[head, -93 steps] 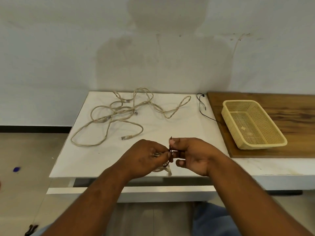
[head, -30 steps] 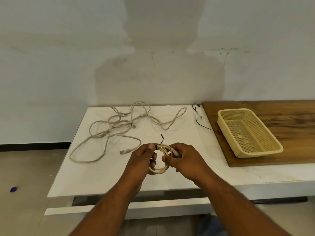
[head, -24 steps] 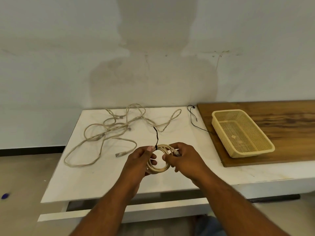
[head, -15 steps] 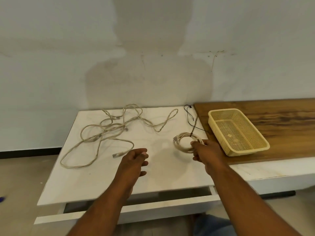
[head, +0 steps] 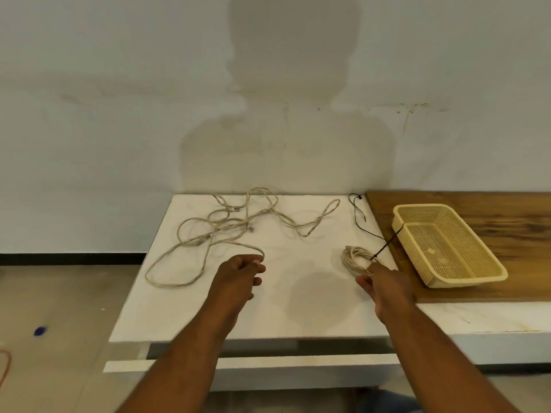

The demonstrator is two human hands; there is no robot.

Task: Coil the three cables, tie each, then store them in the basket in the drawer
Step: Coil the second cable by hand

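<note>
One coiled cable (head: pixel 354 259) lay on the white worktop (head: pixel 298 305), a small beige bundle of tight loops with a thin dark tie (head: pixel 384 248) sticking up from it toward the basket (head: pixel 447 242). Your right hand (head: pixel 384 286) rested at the coil's near edge, fingers (head: pixel 365 283) curled down against the loops; whether they pinched the coil or only touched it could not be told. Your left hand (head: pixel 238 277) sat further left on the worktop with its fingers (head: pixel 258 265) pressed together around the end of a loose cable (head: pixel 208 242). That cable was the same beige colour, and it ran back in wide, sloppy loops into a tangle (head: pixel 238 222) of cord near the wall, where a small connector showed. How many cables made up the tangle could not be told. A second dark tie (head: pixel 357 210) lay loose near the back edge, beside the wooden board (head: pixel 507 222). The basket, pale yellow plastic mesh, stood on that board, just right of the coil. Two small pale patches showed on its floor, too small to read. No writing or brand could be read anywhere. The drawer front (head: pixel 268 365) showed below the worktop's near edge, pulled out slightly.
</note>
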